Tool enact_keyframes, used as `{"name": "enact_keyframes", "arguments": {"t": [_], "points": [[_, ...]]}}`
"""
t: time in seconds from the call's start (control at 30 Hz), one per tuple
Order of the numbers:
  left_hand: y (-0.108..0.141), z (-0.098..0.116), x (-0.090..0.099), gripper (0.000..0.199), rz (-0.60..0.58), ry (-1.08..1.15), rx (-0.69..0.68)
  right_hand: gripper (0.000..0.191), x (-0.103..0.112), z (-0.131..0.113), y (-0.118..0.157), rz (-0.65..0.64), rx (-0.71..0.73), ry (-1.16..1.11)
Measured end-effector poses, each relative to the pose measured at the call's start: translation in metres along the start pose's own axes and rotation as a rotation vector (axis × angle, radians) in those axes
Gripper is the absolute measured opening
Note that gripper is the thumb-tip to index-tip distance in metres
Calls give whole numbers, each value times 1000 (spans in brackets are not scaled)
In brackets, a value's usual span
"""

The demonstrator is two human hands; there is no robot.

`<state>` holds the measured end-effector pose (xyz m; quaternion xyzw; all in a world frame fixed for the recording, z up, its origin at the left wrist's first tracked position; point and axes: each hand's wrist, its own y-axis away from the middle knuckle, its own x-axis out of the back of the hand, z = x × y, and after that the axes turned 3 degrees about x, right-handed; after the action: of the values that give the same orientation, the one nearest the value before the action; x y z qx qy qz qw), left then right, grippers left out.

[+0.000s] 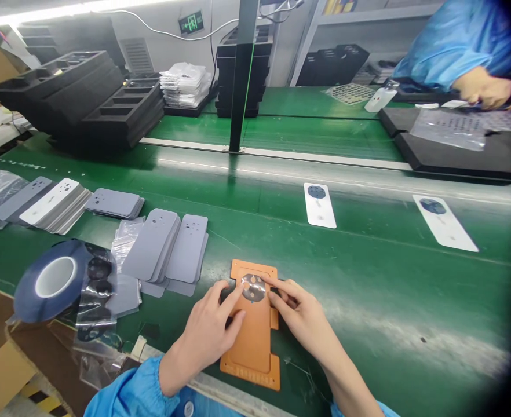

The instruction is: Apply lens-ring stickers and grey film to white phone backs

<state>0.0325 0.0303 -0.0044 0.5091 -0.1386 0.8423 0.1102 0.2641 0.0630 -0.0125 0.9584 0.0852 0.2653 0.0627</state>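
Between the unclenched left hand and unclenched right hand lies the round film, seemingly touched by both

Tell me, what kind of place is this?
Probably a factory or workshop. You can see a long, smooth green work surface, stacks of thin grey rectangular panels with small holes, and another person's blue cloth sleeve on the far side.

A factory workshop: an orange jig lies by the green desk's near edge, grey panels stand in stacks toward its left edge, black trays fill the far left corner, and a blue-sleeved co-worker occupies the far right.
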Motion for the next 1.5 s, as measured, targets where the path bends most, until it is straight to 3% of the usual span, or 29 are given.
{"name": "enact_keyframes", "arguments": {"t": [0.23, 0.37, 0.47, 0.6, 0.8, 0.97, 1.03, 1.2, 1.33, 1.5], "points": [[6, -5, 4, 48, 12, 35, -41, 42, 6, 8, -2, 125, -72, -80], [13, -20, 17, 34, 193, 29, -57, 43, 4, 2, 0, 137, -92, -96], [17, -38, 27, 45, 312, -132, 18, 45, 3, -2, 1, 153, -95, -111], [23, -53, 30, 58, 279, -253, 72, 48, 1, -3, 0, 166, -103, -124], [29, -50, 30, 49, 430, -183, -41, 50, -1, -4, -3, 172, -119, -146], [25, -44, 47, 40, 648, -105, -168, 54, -6, -15, -1, 186, -131, -262], [24, -37, 54, 36, 677, -88, -220, 59, -11, -20, 1, 156, -120, -359], [30, -2, 48, 24, 564, -42, -406, 81, -21, -37, 1, 59, -21, -692], [39, 16, 26, 21, 439, -8, -427, 94, -14, -45, -2, 37, -15, -702], [48, 10, 10, 40, 192, -83, -440, 79, -4, -40, 1, -37, 33, -571]]}}
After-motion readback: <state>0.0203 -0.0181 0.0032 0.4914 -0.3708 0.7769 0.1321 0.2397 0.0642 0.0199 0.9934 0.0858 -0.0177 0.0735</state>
